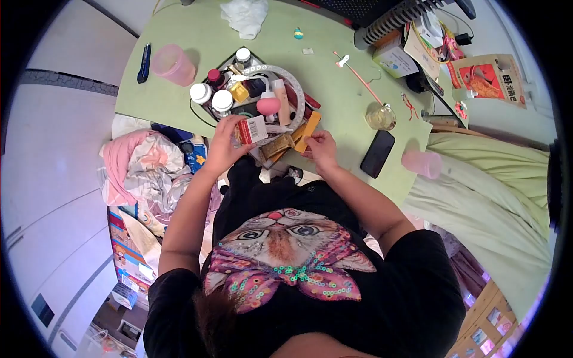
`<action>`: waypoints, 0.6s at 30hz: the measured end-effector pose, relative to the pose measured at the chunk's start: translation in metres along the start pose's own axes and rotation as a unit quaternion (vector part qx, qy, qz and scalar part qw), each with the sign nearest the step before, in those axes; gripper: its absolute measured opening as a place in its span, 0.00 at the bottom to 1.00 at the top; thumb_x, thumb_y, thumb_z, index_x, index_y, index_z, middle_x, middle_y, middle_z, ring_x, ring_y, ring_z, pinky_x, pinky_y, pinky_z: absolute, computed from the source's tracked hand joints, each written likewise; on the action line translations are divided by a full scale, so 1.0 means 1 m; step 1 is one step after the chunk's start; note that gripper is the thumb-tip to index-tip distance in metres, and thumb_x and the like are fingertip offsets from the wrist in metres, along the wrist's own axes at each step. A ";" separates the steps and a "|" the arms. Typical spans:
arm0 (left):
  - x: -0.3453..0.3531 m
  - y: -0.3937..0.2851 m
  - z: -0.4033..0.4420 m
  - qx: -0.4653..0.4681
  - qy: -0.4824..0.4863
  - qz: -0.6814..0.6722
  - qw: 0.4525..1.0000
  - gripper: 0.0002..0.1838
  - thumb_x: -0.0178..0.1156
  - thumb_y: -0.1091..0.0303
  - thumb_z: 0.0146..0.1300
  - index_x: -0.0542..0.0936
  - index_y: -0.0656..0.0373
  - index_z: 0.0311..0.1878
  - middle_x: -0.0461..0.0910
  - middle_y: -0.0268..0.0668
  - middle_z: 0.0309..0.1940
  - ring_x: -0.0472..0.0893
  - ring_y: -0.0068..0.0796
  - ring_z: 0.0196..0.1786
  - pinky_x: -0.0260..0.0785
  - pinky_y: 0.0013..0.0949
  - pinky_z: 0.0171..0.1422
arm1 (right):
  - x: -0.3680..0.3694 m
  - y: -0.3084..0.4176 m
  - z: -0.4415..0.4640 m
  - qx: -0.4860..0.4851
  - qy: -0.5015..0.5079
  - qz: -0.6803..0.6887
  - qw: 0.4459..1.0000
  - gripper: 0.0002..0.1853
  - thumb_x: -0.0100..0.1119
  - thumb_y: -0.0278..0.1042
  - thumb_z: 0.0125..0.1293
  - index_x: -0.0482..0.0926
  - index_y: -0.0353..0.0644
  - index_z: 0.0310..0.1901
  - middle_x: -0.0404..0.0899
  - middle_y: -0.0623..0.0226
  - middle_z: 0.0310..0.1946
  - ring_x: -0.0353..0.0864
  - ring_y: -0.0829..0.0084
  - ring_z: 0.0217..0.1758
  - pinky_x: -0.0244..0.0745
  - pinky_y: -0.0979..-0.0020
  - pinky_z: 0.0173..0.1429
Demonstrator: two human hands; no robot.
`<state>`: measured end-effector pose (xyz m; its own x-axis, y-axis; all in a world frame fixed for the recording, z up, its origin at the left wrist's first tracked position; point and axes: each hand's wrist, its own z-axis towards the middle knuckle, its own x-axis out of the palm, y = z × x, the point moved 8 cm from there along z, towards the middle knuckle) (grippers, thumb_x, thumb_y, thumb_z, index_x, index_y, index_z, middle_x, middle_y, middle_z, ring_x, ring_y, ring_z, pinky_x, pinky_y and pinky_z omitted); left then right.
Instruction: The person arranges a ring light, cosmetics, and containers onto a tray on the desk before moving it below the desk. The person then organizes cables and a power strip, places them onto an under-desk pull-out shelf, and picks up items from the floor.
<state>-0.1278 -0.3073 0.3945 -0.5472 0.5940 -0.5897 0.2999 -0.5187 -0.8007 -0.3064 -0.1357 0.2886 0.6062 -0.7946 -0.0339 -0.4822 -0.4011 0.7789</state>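
Note:
My left hand (224, 148) is closed on a small red and white box (255, 129) with a barcode, at the front edge of the table. My right hand (323, 149) pinches a flat, narrow yellow-orange box (308, 131), tilted beside the tray. Between the hands lies a clear-wrapped brownish packet (277, 147). Just beyond them stands a tray with a round white rim (296, 83), crowded with white-capped bottles (222, 101), a pink rubber bulb (268, 106), a beige tube (280, 98) and a yellow-capped item (239, 91).
On the green table (334, 77) are a pink cup (174, 64), a box cutter (144, 62), crumpled tissue (245, 17), a glass jar (381, 117), a black phone (377, 154) and another pink cup (422, 163). Bedding (146, 167) is heaped at the left.

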 end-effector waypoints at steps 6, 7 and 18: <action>0.008 0.000 0.000 0.000 0.024 0.031 0.999 0.32 0.68 0.71 0.37 0.67 0.58 0.50 0.66 0.42 0.48 0.67 0.42 0.53 0.59 0.35 0.58 | 0.031 -0.010 -0.015 0.087 0.149 -0.048 0.984 0.12 0.56 0.31 0.57 0.68 0.36 0.41 0.72 0.62 0.34 0.76 0.72 0.30 0.76 0.71 0.28; 0.009 0.000 0.000 0.002 0.025 0.030 0.999 0.32 0.68 0.71 0.37 0.67 0.58 0.50 0.66 0.42 0.48 0.67 0.42 0.53 0.59 0.35 0.58 | 0.031 -0.011 -0.014 0.087 0.147 -0.046 0.984 0.12 0.56 0.31 0.57 0.68 0.36 0.41 0.72 0.62 0.34 0.76 0.72 0.30 0.76 0.71 0.28; 0.058 -0.023 -0.007 0.139 0.192 0.268 0.934 0.23 0.57 0.69 0.45 0.72 0.47 0.49 0.68 0.35 0.47 0.63 0.39 0.57 0.48 0.56 0.63 | -0.015 0.039 0.021 -0.222 0.021 -0.171 0.960 0.11 0.56 0.25 0.54 0.72 0.38 0.40 0.72 0.68 0.32 0.73 0.78 0.32 0.72 0.76 0.31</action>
<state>-0.1615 -0.2566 0.3782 -0.0396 0.3535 -0.9346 0.2065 -0.9122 -0.3538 -0.3479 -0.1489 0.3066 0.7110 -0.6277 -0.3171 0.0612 -0.3939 0.9171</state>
